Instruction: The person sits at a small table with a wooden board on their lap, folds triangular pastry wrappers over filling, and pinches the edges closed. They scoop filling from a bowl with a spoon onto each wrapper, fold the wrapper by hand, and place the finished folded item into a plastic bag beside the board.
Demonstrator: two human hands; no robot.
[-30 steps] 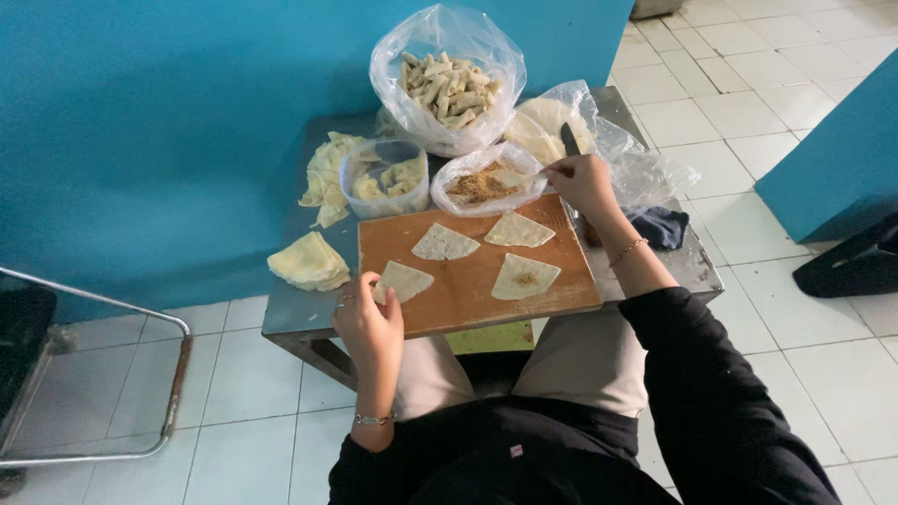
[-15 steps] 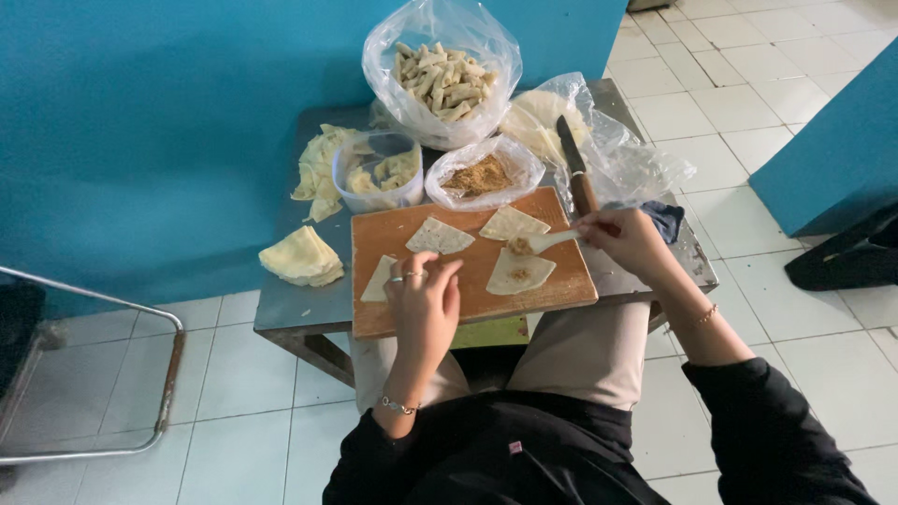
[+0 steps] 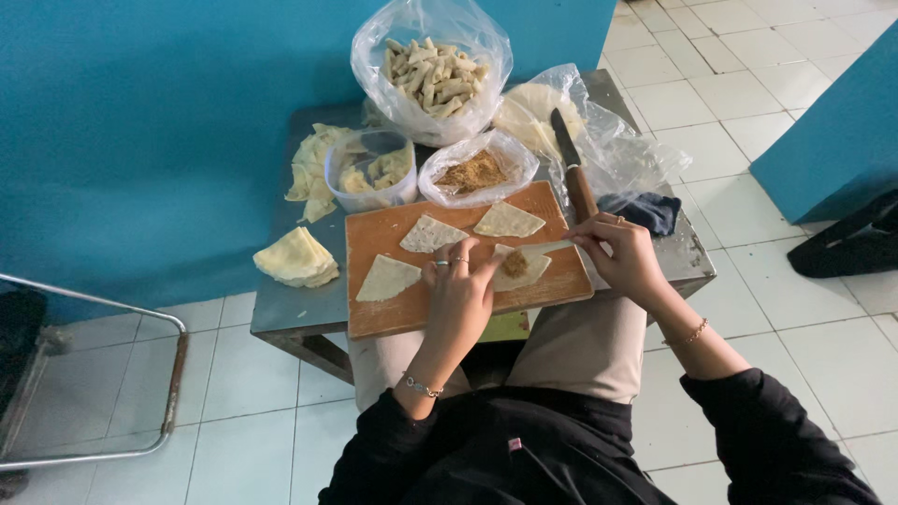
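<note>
You're filling a wrapper (image 3: 524,271); your right hand (image 3: 625,257) grips a spoon (image 3: 547,248), your left hand (image 3: 460,285) pins the wrapper with loose fingers; next, folding needs both hands.

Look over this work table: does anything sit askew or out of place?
The knife lies slanted on crinkled plastic bags rather than flat on the table. A stack of wrappers sits near the left edge. Nothing looks spilled.

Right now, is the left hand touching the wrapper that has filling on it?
Touching. The head view shows the left hand with its fingertips pressed on the edge of the filled wrapper, no board showing between them.
</note>
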